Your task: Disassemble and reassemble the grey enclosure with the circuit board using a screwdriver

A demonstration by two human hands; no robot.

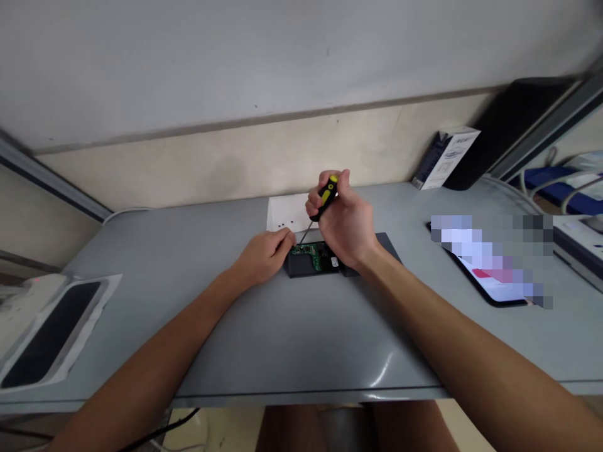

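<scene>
Yellow-and-black screwdriver (324, 199) sits clenched in the right hand (346, 229), tip down on the green circuit board (309, 256); the left hand (264, 254) presses the dark casing (301, 269), fingers curled.

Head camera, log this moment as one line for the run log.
right hand: grips screwdriver, tip down on circuit board | left hand: steadies dark case | surface: grey table
</scene>
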